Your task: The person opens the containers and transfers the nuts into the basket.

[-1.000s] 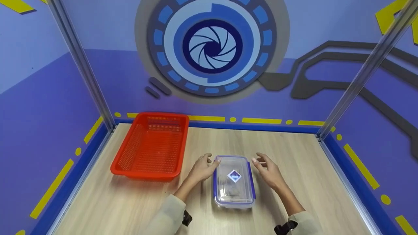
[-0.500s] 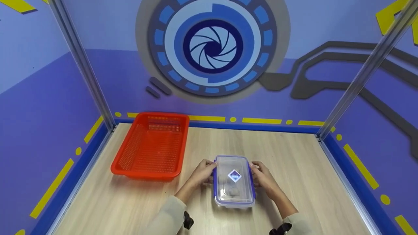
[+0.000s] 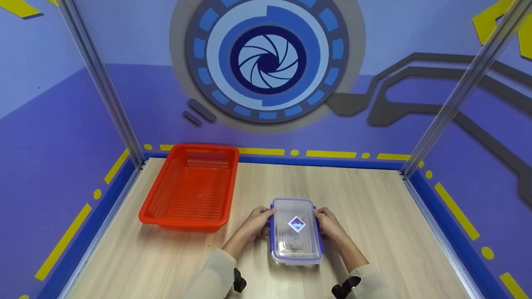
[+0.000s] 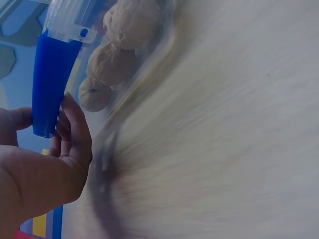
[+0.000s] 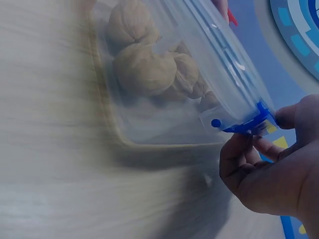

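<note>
A clear lidded food container [image 3: 286,209] with blue-purple edging and a diamond sticker lies on the table before me. Through its walls the wrist views show several round, wrinkled, tan walnuts [image 4: 112,62]. At the container's left side, my left hand [image 3: 255,223] pinches a blue latch [image 4: 52,84] between thumb and fingers. My right hand [image 3: 330,224] pinches the blue latch [image 5: 251,120] on the opposite side, thumb above and curled fingers below. The lid sits on the container. From the head view, most of both latches is hidden by the hands.
To the left of the container stands a red perforated plastic basket [image 3: 195,191] with nothing visible in it. The wooden table [image 3: 353,191] is bounded by blue-purple printed walls [image 3: 141,108] and metal corner posts [image 3: 453,95].
Both hands have come inward from beside the container. They now grip its side latches. The container has stayed in about the same place.
</note>
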The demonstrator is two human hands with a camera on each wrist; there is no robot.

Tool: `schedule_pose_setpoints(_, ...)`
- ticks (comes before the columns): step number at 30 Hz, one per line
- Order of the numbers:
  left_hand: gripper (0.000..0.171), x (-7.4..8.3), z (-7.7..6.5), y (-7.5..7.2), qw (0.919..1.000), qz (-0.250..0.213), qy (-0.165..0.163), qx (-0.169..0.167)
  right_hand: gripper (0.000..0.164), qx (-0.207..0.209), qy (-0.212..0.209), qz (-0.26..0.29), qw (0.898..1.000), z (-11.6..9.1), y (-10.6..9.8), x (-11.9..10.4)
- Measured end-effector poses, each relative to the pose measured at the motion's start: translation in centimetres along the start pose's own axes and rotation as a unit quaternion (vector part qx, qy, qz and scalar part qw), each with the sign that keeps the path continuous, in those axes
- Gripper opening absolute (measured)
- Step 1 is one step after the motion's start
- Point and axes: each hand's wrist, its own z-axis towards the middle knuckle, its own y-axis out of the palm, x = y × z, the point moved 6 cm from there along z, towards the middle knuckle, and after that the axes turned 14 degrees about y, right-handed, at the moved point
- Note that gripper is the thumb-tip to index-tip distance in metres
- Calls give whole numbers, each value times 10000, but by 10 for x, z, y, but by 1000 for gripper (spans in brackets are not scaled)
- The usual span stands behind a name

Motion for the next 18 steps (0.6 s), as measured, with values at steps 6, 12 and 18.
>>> schedule_pose_setpoints(6,29,-6,4,1,9995,-300,-72,-20,30,-75,-17,-82,9999,-2,1,2)
schedule_pose_setpoints(12,27,-8,6,2,9977,-664,32,-155,38,-575,-3,-77,9983,-1,3,3)
schedule_pose_setpoints(18,22,-9,8,2,9953,-849,126,-458,40,-1066,-112,-127,9942,-1,4,1)
